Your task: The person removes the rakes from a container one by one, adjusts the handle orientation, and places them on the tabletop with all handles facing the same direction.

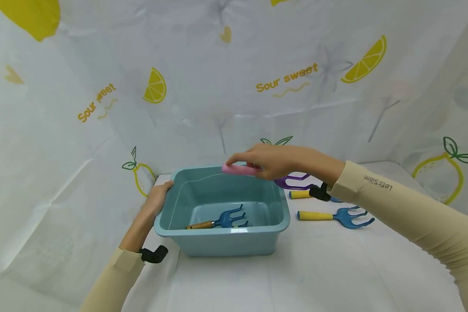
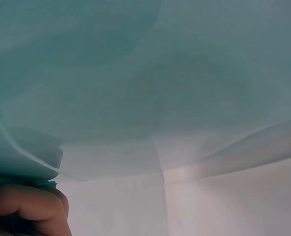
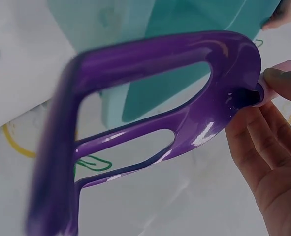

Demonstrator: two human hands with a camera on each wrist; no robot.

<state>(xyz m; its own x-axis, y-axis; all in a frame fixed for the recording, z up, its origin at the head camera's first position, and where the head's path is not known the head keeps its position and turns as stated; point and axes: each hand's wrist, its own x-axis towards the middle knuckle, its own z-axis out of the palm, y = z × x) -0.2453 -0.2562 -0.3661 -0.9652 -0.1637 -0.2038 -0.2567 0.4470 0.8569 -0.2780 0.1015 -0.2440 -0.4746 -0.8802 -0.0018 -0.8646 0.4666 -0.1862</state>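
Note:
My right hand [image 1: 274, 160] grips the pink handle of a purple hand rake [image 3: 224, 93] above the back right of a blue-green plastic basin [image 1: 226, 242]. The rake's prongs point to the right in the head view. At the basin's left side my left hand [image 1: 159, 198] holds the rim; the left wrist view shows curled fingers [image 2: 34, 204] at its edge. Inside the basin lies a blue hand rake [image 1: 228, 219] with a wooden handle, its near side partly hidden by the front wall.
Right of the basin, a blue rake with a yellow handle [image 1: 316, 215] lies on the white-covered table [image 1: 320, 268]. Behind it, another yellow handle [image 1: 299, 195] shows, partly covered by my right arm. A lemon-printed cloth [image 1: 203, 117] hangs behind.

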